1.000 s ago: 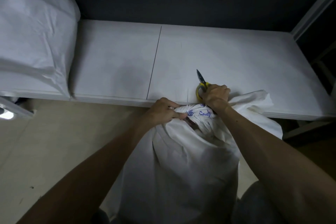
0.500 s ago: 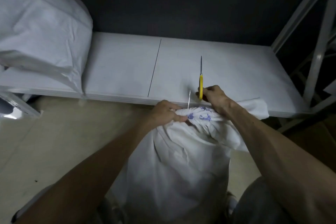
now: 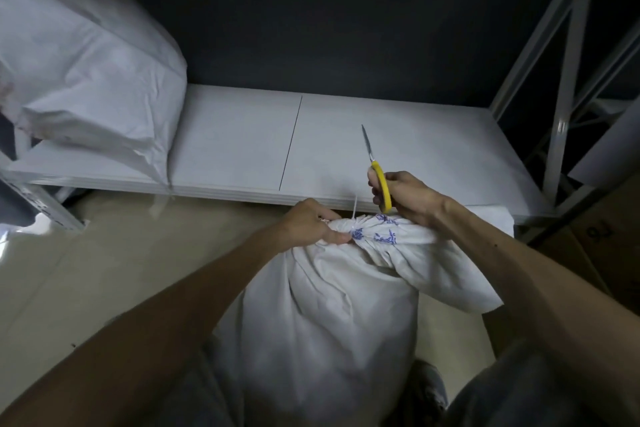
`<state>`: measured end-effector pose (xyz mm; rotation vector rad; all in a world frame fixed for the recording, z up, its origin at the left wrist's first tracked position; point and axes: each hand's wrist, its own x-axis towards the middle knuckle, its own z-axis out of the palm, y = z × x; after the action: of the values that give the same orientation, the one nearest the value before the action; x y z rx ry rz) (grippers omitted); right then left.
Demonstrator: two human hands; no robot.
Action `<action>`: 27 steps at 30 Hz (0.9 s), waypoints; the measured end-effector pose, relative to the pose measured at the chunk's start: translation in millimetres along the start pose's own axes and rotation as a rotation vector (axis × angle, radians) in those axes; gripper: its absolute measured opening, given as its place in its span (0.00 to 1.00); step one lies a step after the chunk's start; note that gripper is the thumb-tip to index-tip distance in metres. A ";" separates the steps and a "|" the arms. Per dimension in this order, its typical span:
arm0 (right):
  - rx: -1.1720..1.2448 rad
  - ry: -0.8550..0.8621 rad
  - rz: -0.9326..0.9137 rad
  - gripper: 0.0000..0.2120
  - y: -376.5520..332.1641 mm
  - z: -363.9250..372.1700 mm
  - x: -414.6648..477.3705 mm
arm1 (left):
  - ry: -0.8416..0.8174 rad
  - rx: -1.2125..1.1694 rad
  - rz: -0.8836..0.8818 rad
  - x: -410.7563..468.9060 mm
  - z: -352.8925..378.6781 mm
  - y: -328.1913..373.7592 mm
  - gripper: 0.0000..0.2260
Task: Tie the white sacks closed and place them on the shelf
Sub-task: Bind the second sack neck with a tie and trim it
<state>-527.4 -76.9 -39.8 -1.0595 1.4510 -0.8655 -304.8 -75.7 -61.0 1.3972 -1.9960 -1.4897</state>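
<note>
A white sack (image 3: 329,305) is standing on the floor (image 3: 86,288) directly in front of the person, filling the 6 o'clock part of the view, with its top reaching just short of the shelf's front edge. Its neck is gathered into a bunch carrying blue printing, and a loose flap of fabric is spilling away toward 3 o'clock.

The left hand (image 3: 308,227) is gripping the gathered neck from the 9 o'clock side, fingers curled round the fabric. A thin white tie (image 3: 354,210) is sticking up from the bunch just beside those fingers, its tail pointing toward 12 o'clock.

The right hand (image 3: 407,199) is closing round the yellow handles of the scissors (image 3: 381,184), just at the 1 o'clock side of the neck. The blades are lying together and pointing toward 12 o'clock over the shelf. The two hands are working close together, not touching.

The white shelf (image 3: 235,149) is running across the middle of the view. A second white sack (image 3: 90,80) is lying on its 9 o'clock end. The white metal frame (image 3: 568,87) is rising at 2 o'clock, and a cardboard box (image 3: 609,239) is sitting at 3 o'clock.
</note>
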 end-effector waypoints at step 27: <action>-0.906 -0.291 0.014 0.24 -8.2 -22.3 -36.5 | -0.008 -0.111 -0.038 -14.5 -12.6 -0.2 0.13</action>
<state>-547.8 -46.2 -16.6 -1.7408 1.6098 0.0222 -288.8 -71.1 -51.4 1.3935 -1.8701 -1.5985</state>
